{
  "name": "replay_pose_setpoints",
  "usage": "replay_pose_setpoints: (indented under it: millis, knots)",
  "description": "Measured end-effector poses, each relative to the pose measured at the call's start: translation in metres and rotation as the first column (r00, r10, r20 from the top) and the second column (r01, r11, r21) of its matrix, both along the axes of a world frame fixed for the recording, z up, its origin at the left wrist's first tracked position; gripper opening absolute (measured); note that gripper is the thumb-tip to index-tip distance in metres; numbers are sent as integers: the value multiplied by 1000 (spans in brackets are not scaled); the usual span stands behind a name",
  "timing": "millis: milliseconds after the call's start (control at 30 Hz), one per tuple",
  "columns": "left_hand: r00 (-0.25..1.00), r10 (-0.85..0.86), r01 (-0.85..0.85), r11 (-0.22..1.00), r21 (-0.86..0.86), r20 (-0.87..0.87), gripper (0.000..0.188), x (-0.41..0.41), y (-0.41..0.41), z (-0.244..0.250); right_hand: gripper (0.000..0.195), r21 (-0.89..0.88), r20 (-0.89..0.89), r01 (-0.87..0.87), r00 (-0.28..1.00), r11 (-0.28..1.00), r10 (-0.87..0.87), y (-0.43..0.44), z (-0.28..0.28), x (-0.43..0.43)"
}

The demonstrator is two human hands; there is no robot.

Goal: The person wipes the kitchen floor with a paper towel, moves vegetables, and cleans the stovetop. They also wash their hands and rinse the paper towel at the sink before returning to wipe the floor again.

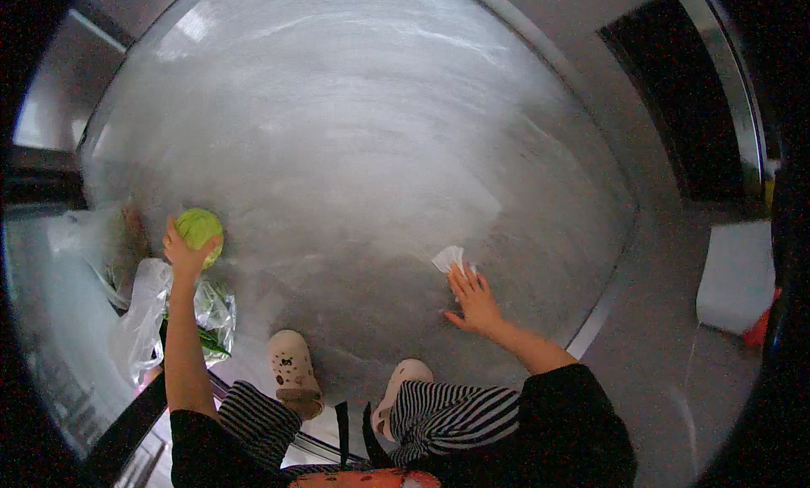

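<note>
A round light-green vegetable, which looks like a head of cabbage [201, 230], is in the grip of my left hand [183, 251] at the left side. My right hand [478, 301] lies palm down with fingers spread, its fingertips on a crumpled white tissue [449, 258]. The tissue rests against a broad, smeared grey surface [380, 171], apparently a glossy tabletop. Below the cabbage, beside my left forearm, sit clear plastic bags [149, 304] with long green vegetables [214, 342] inside.
Two pale clogs [290, 361] show on my feet near the bottom. A dark curved edge [610, 134] bounds the grey surface on the right. Beyond it stand a white container [737, 276] and a dark panel [674, 96]. Blurred brownish things [131, 235] sit left of the cabbage.
</note>
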State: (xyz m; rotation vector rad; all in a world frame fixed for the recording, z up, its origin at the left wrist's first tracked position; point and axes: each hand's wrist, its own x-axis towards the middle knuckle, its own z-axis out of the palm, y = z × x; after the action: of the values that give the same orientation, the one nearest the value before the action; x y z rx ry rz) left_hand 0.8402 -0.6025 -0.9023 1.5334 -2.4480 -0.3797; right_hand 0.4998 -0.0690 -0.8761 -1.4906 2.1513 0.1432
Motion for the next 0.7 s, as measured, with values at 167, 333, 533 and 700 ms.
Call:
replay_pose_setpoints:
  millis: [167,333,533,700]
  knots:
    - [998,30,-28,999,-37,57,116,3,-3,-2,70,-59,47,363,932,930,-360,125,-11,18]
    - [992,60,-58,998,-24,111,112,-1,-5,2,47,-92,667,981,188,171,-721,162,-23,31]
    - [995,-8,28,981,-192,103,108,-14,-21,0,37,701,698,709,-661,-77,275,84,21,30]
    - [988,-150,137,960,-245,-36,108,4,-86,-10,32,569,819,822,-569,-20,-71,46,14,2]
